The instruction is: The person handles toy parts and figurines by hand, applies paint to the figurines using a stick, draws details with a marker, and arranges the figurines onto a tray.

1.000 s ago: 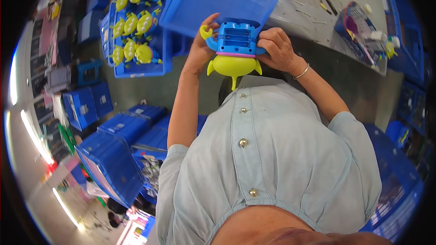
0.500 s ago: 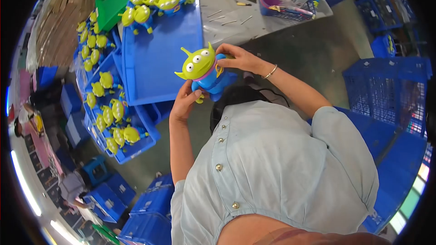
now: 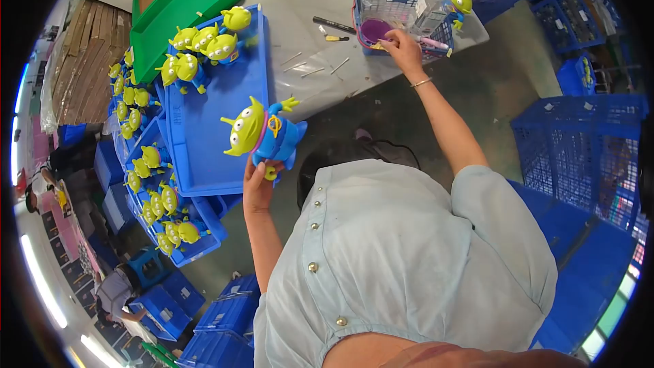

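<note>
My left hand (image 3: 257,189) is closed around the lower side of a green three-eyed alien figure (image 3: 278,138) in blue clothes. The toy is tilted, its head pointing left, over the right edge of a blue tray (image 3: 218,129). Out at the table's edge, my right hand (image 3: 405,53) reaches into a small blue basket (image 3: 409,1). Its fingers are pinched beside a purple cup (image 3: 375,28); what they grip is too small to make out. Clear bottles (image 3: 436,10) and a pinkish pen (image 3: 432,43) are also in the basket.
Several alien figures (image 3: 204,41) stand at the tray's far end, and more fill blue bins (image 3: 194,253) to the left. A green tray (image 3: 184,10) lies behind. Cotton swabs (image 3: 340,66) and a black marker (image 3: 334,25) lie on the table (image 3: 300,7). Blue crates (image 3: 565,143) stand at right.
My right hand has let go of the figure and moved up and right to the basket. The left hand has carried the figure left and lower. The whole view has shifted somewhat.
</note>
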Motion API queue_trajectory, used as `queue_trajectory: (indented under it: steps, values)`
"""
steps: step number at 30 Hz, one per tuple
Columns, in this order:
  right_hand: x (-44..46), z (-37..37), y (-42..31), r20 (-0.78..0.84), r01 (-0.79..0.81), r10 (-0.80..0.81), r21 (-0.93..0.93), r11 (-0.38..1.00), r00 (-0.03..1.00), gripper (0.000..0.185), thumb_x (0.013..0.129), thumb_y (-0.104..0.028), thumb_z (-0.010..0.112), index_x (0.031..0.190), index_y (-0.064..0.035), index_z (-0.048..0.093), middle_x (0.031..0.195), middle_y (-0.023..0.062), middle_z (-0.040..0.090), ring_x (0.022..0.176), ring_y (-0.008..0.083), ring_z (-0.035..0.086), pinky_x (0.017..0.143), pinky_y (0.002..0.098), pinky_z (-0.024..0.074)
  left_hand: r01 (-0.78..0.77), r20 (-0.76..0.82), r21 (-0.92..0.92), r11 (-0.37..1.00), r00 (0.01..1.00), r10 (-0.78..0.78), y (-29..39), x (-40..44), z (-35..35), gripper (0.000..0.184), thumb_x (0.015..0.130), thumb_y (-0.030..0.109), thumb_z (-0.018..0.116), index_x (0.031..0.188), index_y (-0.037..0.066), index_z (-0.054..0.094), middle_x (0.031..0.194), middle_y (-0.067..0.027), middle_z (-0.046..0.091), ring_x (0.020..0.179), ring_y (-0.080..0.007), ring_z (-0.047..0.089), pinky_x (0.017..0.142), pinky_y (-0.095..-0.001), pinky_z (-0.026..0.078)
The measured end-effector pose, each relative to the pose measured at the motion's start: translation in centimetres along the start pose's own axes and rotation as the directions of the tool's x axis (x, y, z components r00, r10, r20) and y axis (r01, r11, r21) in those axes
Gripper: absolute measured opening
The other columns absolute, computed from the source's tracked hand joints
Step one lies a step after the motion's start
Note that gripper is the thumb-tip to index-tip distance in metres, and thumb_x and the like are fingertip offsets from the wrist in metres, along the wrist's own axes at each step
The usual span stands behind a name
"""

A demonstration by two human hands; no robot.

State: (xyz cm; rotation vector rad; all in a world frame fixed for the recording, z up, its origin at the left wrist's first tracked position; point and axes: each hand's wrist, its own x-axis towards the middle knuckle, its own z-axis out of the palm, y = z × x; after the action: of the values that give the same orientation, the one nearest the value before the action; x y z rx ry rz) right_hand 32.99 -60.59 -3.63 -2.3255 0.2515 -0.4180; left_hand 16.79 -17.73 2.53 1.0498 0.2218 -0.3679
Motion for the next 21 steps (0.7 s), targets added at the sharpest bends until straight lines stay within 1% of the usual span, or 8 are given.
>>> queue_trajectory:
  steps: [2,5,9,12,15,16,19,21]
  values:
    - [1.9,1.0,0.9,0.027,0.055,-0.055,-0.002,0.998,0.998,0.022,0.080,-0.034,0.061,0.081,-0.0122,0.066,0.077,0.0042,0.066,0.076,0.0256,0.062,0.069,0.0403,0.0416,-0.036,-0.037,-0.024,0.999,0.999,0.035,-0.6,-0.2,0.3,0.052,0.083,0.025,0.064,0.127,0.006,0.044,0.115,-0.0062,0.056,0.101,-0.0220,0.056,0.083,-0.0373,0.044]
    - [3.8,0.4,1.7,0.003,0.140,-0.140,-0.021,0.990,0.990,0.021,0.081,-0.032,0.059,0.080,-0.0119,0.066,0.077,0.0054,0.066,0.077,0.0261,0.062,0.070,0.0403,0.0415,-0.095,-0.073,-0.064,0.993,0.993,0.090,-1.9,-0.3,0.9,0.050,0.085,0.026,0.062,0.127,0.007,0.043,0.114,-0.0040,0.054,0.095,-0.0182,0.053,0.083,-0.0357,0.042]
    - [4.1,-0.4,2.0,0.007,0.223,-0.225,0.111,0.968,0.974,0.022,0.084,-0.027,0.058,0.083,-0.0077,0.068,0.074,0.0081,0.066,0.073,0.0253,0.063,0.067,0.0359,0.0451,-0.122,-0.178,-0.068,0.990,0.978,0.109,-2.7,-0.6,2.4,0.047,0.086,0.028,0.061,0.125,0.008,0.044,0.111,-0.0023,0.055,0.092,-0.0173,0.052,0.080,-0.0352,0.042]
    - [4.0,-0.4,1.9,0.042,0.042,-0.061,0.365,0.930,0.997,0.022,0.086,-0.024,0.057,0.085,-0.0047,0.068,0.071,0.0088,0.066,0.067,0.0222,0.063,0.062,0.0314,0.0464,-0.115,-0.229,-0.064,0.991,0.969,0.097,-3.1,-0.9,3.0,0.044,0.087,0.029,0.061,0.123,0.009,0.047,0.108,-0.0012,0.056,0.092,-0.0174,0.053,0.080,-0.0357,0.043]
    - [4.0,-1.1,2.2,0.038,-0.067,0.056,0.512,0.856,0.998,0.023,0.087,-0.023,0.057,0.086,-0.0032,0.068,0.069,0.0090,0.065,0.063,0.0202,0.063,0.059,0.0307,0.0462,-0.123,-0.226,-0.078,0.989,0.969,0.103,-3.2,-1.0,3.1,0.041,0.087,0.030,0.060,0.120,0.010,0.049,0.105,-0.0003,0.057,0.094,-0.0177,0.053,0.082,-0.0364,0.043]
    - [3.9,-1.8,1.9,0.065,-0.113,0.094,0.486,0.866,0.994,0.024,0.088,-0.023,0.056,0.086,-0.0028,0.068,0.069,0.0083,0.066,0.063,0.0185,0.063,0.059,0.0294,0.0462,-0.133,-0.218,-0.089,0.987,0.970,0.111,-3.4,-1.1,3.2,0.040,0.087,0.030,0.060,0.120,0.010,0.050,0.105,0.0000,0.057,0.094,-0.0179,0.054,0.083,-0.0366,0.043]
    - [4.3,-1.2,2.9,0.067,0.038,-0.062,0.306,0.951,0.996,0.022,0.088,-0.022,0.056,0.087,-0.0028,0.068,0.069,0.0071,0.066,0.065,0.0182,0.064,0.059,0.0287,0.0464,-0.173,-0.195,-0.127,0.977,0.970,0.146,-3.9,-0.7,3.5,0.038,0.087,0.030,0.060,0.119,0.010,0.051,0.107,-0.0002,0.058,0.096,-0.0183,0.054,0.085,-0.0369,0.043]
    - [4.5,-0.6,3.0,0.095,0.100,-0.134,0.303,0.948,0.986,0.022,0.088,-0.022,0.056,0.088,-0.0031,0.067,0.070,0.0071,0.066,0.066,0.0193,0.064,0.060,0.0297,0.0467,-0.172,-0.185,-0.146,0.974,0.972,0.144,-4.3,-0.4,3.5,0.046,0.087,0.029,0.060,0.125,0.008,0.045,0.110,-0.0020,0.056,0.100,-0.0188,0.054,0.085,-0.0375,0.043]
